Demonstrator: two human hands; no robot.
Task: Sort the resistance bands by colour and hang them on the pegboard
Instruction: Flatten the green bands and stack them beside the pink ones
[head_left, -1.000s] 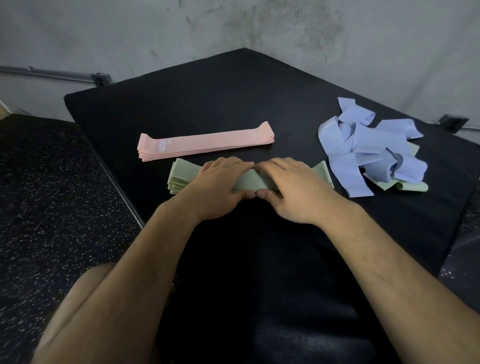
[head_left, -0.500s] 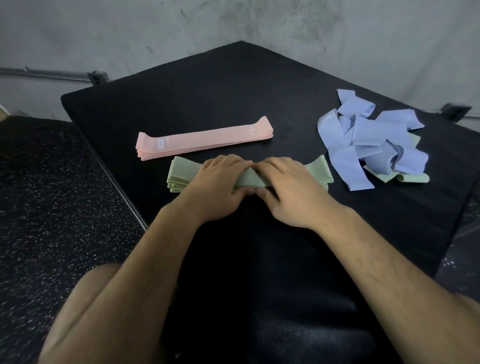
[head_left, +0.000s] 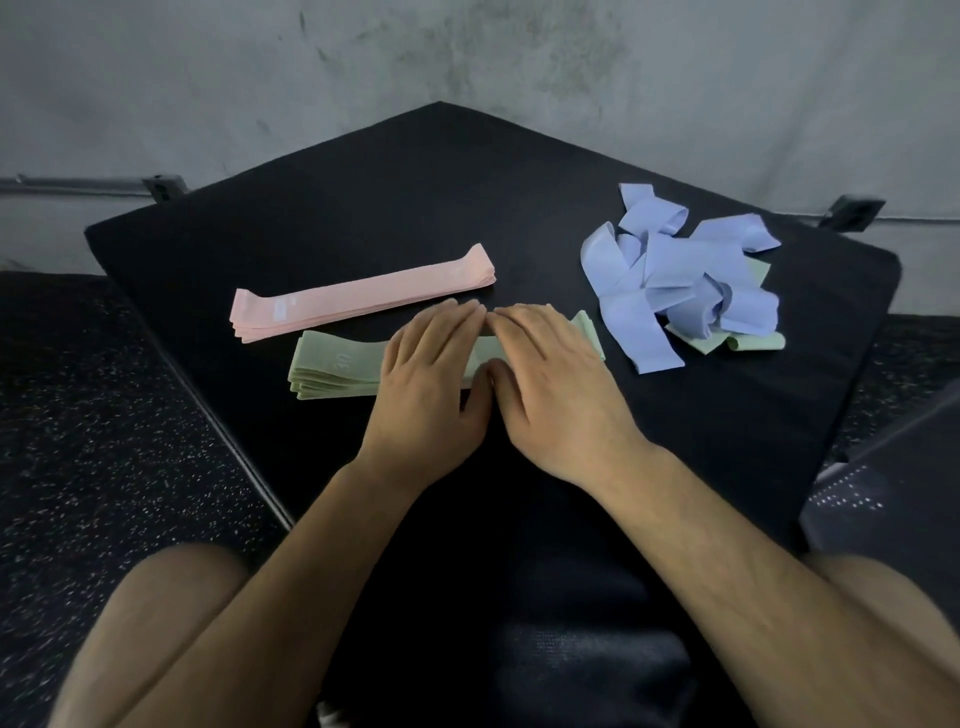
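— Three colours on that black padded counter (head_left: 415, 182). Where have they got to?

— Mid-sort, I'd say. The flat stack of pale pink rubber bands (head_left: 363, 299) lies squared off at the back left. Just in front of it is the stack of pale green flat bands (head_left: 332, 364), and both hands are on that.

— Holding it?

— Pressing, more like. The left hand (head_left: 426, 374) and right hand (head_left: 550, 379) lie side by side across its middle. Each grip is apart, fingers laid fairly straight over the top, thumbs meeting at the near edge. Whether the thumbs are tucked under, I can't tell.

— And the rest?

— A loose tangled heap of lilac-blue bands (head_left: 675, 280) on the right, with a couple of stray green bands (head_left: 748, 343) poking out beneath it. My guess is that those strays need pulling free and adding to the green stack, then the blues need flattening. No pegboard in sight, so hanging looks some way off.
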